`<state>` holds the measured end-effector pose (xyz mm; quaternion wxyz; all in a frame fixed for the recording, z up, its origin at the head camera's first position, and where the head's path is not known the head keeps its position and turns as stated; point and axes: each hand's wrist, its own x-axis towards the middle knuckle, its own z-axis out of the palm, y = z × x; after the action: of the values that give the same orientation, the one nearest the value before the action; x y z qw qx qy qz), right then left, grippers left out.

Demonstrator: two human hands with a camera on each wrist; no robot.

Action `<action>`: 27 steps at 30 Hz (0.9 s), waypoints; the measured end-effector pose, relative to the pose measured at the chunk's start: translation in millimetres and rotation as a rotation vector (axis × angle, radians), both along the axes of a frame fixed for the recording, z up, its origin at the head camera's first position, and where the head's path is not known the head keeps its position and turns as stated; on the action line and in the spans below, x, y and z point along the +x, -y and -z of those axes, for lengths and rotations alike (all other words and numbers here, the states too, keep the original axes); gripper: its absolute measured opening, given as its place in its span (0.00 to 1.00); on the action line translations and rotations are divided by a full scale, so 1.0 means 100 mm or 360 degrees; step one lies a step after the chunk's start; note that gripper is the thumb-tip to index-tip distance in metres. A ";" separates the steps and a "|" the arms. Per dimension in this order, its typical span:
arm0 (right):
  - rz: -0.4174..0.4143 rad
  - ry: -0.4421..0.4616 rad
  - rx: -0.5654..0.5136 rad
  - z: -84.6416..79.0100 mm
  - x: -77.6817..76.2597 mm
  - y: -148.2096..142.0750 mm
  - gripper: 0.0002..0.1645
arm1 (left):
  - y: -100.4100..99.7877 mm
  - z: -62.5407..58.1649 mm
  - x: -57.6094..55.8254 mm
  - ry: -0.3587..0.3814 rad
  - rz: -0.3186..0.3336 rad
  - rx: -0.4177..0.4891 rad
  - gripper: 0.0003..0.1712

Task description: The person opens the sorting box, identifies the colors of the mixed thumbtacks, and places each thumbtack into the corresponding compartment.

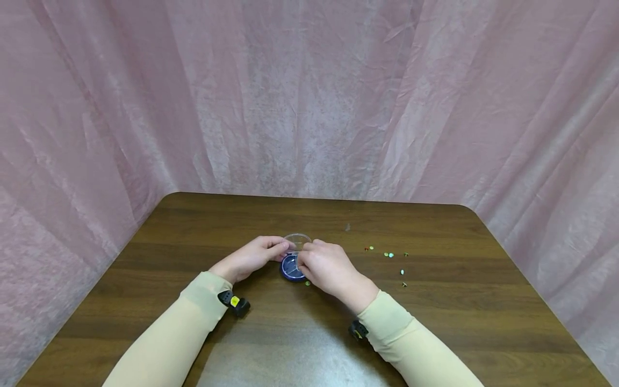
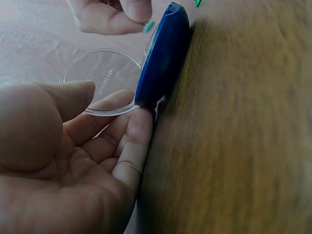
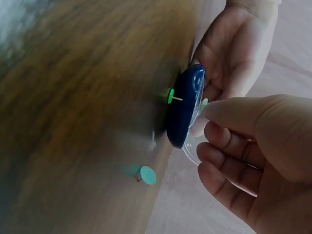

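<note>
“Instinctlife” on clear lid (image 2: pixel 101 78)

Head view looks forward and down, wide, over table (image 1: pixel 493 306) and curtain (image 1: pixel 300 97). Both wrist views sit close and low, tipped sideways, facing inward from opposite sides; they share the blue case (image 2: pixel 163 56).

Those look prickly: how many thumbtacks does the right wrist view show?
3: a green tack beside the blue case, a teal tack on the table, another tack pinched by the right hand. More may be hidden.

Place: curtained-off workspace, kind of building unclear
Curtain (image 1: pixel 300 97): pink, hanging behind and both sides
Worktop (image 1: pixel 459 306): brown wood, rounded corners
</note>
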<state>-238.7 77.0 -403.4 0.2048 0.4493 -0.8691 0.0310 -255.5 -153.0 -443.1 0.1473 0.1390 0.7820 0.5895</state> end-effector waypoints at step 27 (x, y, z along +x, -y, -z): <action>0.0097 0.0128 0.0039 -0.16 -0.05 -0.30 0.07 | 0.01 0.03 -0.02 -0.0002 -0.0005 -0.0012 0.22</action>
<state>-243.8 107.4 -387.0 0.1651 0.4233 -0.8902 0.0320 -257.5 -153.8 -446.0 0.1464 0.1376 0.7846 0.5866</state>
